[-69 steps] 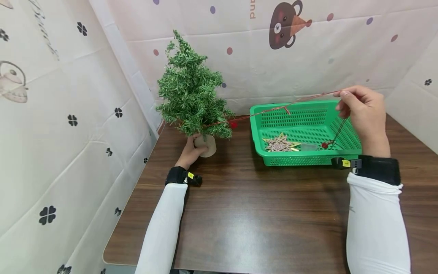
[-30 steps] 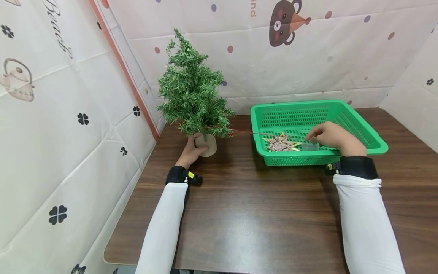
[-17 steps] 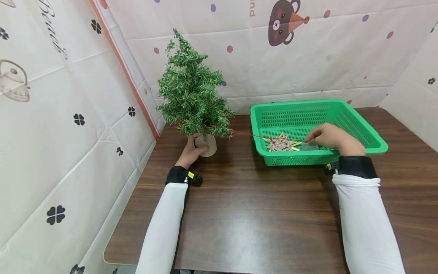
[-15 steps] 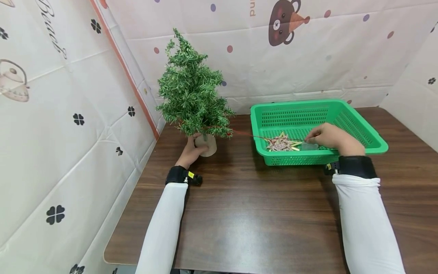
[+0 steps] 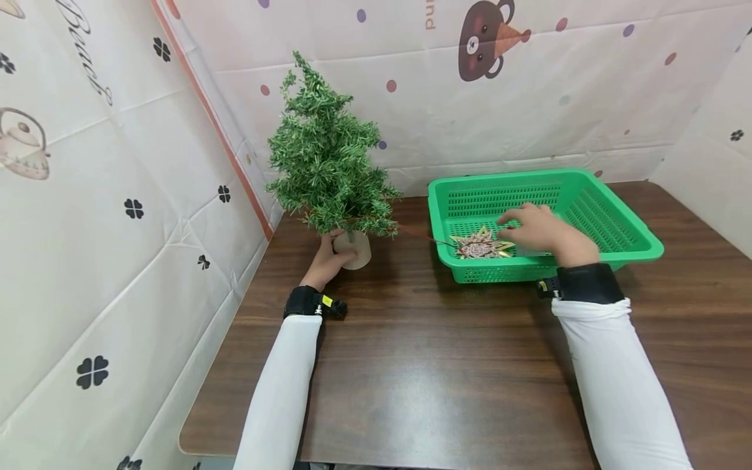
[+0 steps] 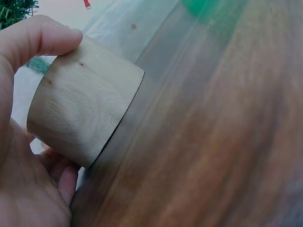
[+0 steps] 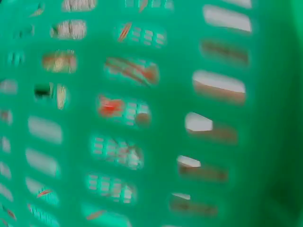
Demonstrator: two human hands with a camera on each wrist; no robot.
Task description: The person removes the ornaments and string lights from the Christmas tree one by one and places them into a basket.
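A small green artificial Christmas tree [image 5: 329, 150] stands upright at the back left on a round wooden base [image 5: 354, 252]. My left hand [image 5: 324, 262] grips that base; in the left wrist view the thumb lies across one side of the wood [image 6: 85, 99] and fingers curl behind the other. A thin red string [image 5: 431, 240] runs from the tree's lower branches into a green plastic basket [image 5: 499, 273], reaching star-shaped ornaments [image 5: 478, 248]. Over the basket hovers my right hand [image 5: 543, 232], fingers loosely bent and apart, with nothing visible between them. The right wrist view shows mainly blurred basket wall [image 7: 170, 142].
A brown wood-grain table [image 5: 423, 365] bears the tree and basket. Patterned white cloth [image 5: 564, 117] hangs close behind and at the left. A clear plastic piece [image 5: 527, 252] lies in the basket, partly under the right hand.
The right hand, earlier holding the red string up over the basket's right side, lowered into the basket and has now shifted left toward the star ornaments. The left hand stays on the base.
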